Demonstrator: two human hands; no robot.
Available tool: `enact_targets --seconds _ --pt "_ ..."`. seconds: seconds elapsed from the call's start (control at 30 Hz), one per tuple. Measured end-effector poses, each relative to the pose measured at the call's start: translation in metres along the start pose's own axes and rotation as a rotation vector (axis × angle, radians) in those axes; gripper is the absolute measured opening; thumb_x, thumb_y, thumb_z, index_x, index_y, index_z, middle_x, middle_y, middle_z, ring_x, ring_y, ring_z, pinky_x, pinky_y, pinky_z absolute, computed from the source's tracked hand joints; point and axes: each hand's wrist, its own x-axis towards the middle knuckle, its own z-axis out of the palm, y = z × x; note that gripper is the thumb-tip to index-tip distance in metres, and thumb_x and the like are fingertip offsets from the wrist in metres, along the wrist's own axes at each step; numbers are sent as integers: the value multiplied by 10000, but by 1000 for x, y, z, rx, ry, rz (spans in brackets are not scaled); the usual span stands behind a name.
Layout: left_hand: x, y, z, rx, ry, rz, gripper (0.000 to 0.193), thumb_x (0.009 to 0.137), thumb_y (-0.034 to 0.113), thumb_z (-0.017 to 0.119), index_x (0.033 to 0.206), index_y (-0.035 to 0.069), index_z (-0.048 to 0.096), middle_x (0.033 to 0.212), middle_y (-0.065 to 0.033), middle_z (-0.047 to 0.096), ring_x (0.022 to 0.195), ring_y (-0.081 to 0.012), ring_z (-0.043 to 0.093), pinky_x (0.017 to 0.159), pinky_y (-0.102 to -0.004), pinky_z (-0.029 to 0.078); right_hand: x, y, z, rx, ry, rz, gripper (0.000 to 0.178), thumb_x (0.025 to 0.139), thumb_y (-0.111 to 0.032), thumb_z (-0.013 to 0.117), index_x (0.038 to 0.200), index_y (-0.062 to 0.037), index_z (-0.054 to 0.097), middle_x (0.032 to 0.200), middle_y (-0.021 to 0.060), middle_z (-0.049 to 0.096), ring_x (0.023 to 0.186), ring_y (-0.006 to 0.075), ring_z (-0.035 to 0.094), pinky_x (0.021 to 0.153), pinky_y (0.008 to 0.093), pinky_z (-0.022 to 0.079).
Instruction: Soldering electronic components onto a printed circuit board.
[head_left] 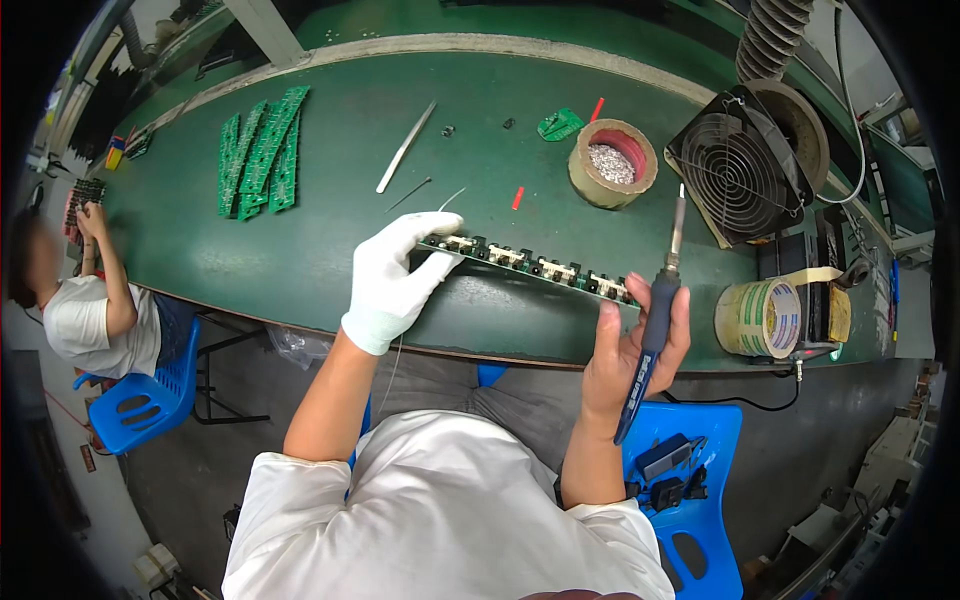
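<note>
A long, narrow green circuit board strip [530,268], fitted with black and cream components, is held above the bench's near edge, in front of the person's torso, sloping down to the right.

The white-gloved left hand [390,275] clamps its left end between thumb and fingers. A thin grey wire [452,199], probably solder, projects beyond this glove. The bare right hand [640,345] steadies the right end at thumb and index fingertip; its fingers also close around a dark-blue, pencil-shaped soldering iron [655,335]. The metal tip points away, apart from the strip.

For good handling, support both ends evenly without flexing the strip. Direct the hot tip clear of components, glove and bare fingers. Before heating a joint, secure the strip so that the right hand is free to guide the iron.

Beyond lie white plastic-looking tweezers [407,147] and stacked green circuit boards [265,150] on the green-topped bench [350,150]. A black round-grilled fan [735,170] stands right.
</note>
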Motion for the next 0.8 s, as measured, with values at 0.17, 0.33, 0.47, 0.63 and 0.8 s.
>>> enact_targets --seconds 0.17,0.33,0.47,0.63,0.8 --pt "0 -3 -1 -4 -14 -56 327 768 -35 672 1094 -30 689 1091 -110 704 867 -182 661 793 -255 517 3 -9 1 -20 -32 -154 691 822 108 654 1442 -54 395 1127 149 679 1071 270 645 982 387 487" --pt "0 -3 -2 2 -26 -47 343 768 -98 616 1105 -62 671 1131 -135 679 850 -164 641 718 -228 516 3 -11 2 -28 -44 -171 689 816 110 656 1436 -54 402 1120 146 683 1070 274 646 999 409 482" --pt "-2 -3 -1 13 10 -53 337 757 -13 700 1093 -10 698 1069 -102 710 870 -195 670 821 -274 521 2 -8 2 -36 -24 -151 679 819 112 649 1433 -51 412 1119 143 684 1064 265 649 965 384 504" --pt "-3 -2 -2 74 66 174 342 724 -23 711 1066 -13 707 1054 -115 712 862 -203 670 800 -280 528 1 5 4 -150 -8 66 655 826 116 633 1428 -41 429 1127 145 681 1047 250 655 895 340 533" --pt "-5 -6 -4 42 75 250 351 688 -29 722 1038 -13 715 1034 -129 713 856 -215 671 777 -288 535 2 7 5 -156 -40 109 636 838 115 619 1428 -31 435 1153 151 670 1038 239 658 834 300 542"
